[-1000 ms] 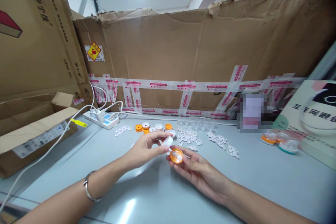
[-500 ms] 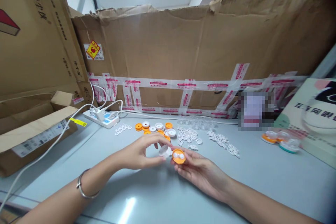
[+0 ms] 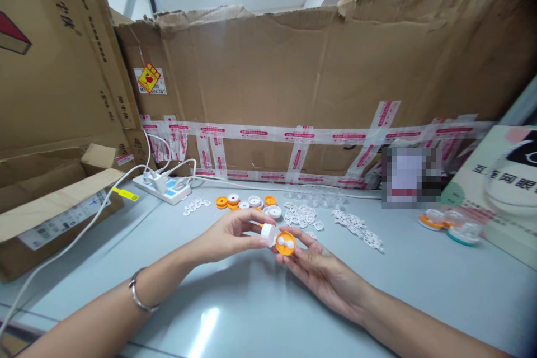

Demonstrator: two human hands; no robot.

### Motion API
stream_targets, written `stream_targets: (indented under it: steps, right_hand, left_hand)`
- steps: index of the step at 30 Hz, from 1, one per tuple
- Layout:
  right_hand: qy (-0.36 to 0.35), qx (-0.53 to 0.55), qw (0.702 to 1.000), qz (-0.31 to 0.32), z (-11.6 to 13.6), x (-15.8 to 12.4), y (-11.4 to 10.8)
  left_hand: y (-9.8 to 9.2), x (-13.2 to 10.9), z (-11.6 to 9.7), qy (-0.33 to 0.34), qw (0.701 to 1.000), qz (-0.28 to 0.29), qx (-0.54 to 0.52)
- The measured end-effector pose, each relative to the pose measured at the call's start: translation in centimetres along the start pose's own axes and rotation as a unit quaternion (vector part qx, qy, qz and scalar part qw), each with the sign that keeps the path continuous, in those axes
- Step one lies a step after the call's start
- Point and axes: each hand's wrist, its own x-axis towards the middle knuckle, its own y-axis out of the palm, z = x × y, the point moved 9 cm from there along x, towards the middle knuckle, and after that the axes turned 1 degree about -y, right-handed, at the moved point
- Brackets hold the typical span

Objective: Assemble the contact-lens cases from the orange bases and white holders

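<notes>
My left hand (image 3: 229, 236) pinches a small white round cap (image 3: 267, 233) between thumb and fingers. My right hand (image 3: 319, 271) holds an orange round part (image 3: 286, 243) with two white inserts at its fingertips, palm up. The white cap sits right against the orange part's left edge, both held a little above the grey table (image 3: 419, 285). A bracelet (image 3: 138, 296) circles my left wrist.
Behind my hands lie several orange and white round parts (image 3: 247, 202) and heaps of small white pieces (image 3: 356, 227). A power strip (image 3: 161, 188) with white cables sits at the left by an open cardboard box (image 3: 50, 207). A taped cardboard wall (image 3: 319, 95) closes the back; a printed box (image 3: 499, 190) stands right.
My left hand brought the white cap down and back up against the orange part. My right hand tilted the orange part and rose slightly.
</notes>
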Motion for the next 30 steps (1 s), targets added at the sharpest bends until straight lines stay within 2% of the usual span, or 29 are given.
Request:
stream_targets:
  steps: [6, 13, 16, 20, 22, 24, 27, 30]
  right_hand:
    - [-0.011, -0.02, 1.0, 0.0, 0.1, -0.1, -0.1]
    - [-0.017, -0.032, 0.999, -0.026, 0.1, -0.2, -0.3]
    - [-0.021, -0.041, 0.999, -0.026, 0.2, -0.2, -0.1]
    - [-0.02, -0.033, 0.999, -0.032, 0.3, -0.1, -0.3]
    - [-0.022, -0.016, 0.999, -0.045, 0.5, -0.1, -0.6]
    - [-0.02, -0.001, 0.998, -0.054, 0.5, 0.0, -0.9]
    - [-0.01, 0.007, 0.999, -0.047, 0.3, 0.1, -0.8]
    - [-0.008, 0.006, 0.999, -0.033, 0.4, 0.1, -0.5]
  left_hand:
    - [0.2, 0.1, 0.5, -0.028, 0.999, -0.022, -0.029]
    - [0.3, 0.2, 0.7, -0.027, 0.999, -0.028, -0.029]
    - [0.4, 0.2, 0.6, -0.023, 0.999, -0.027, 0.021]
    - [-0.2, -0.2, -1.2, 0.043, 0.98, -0.041, 0.191]
    - [0.1, -0.5, -1.8, 0.063, 0.954, -0.009, 0.292]
    - [1.1, -0.9, -1.6, 0.055, 0.926, 0.054, 0.37]
    - [2.4, -1.6, -0.6, 0.026, 0.89, 0.124, 0.438]
    - [3.3, -1.9, 0.2, 0.021, 0.867, 0.152, 0.474]
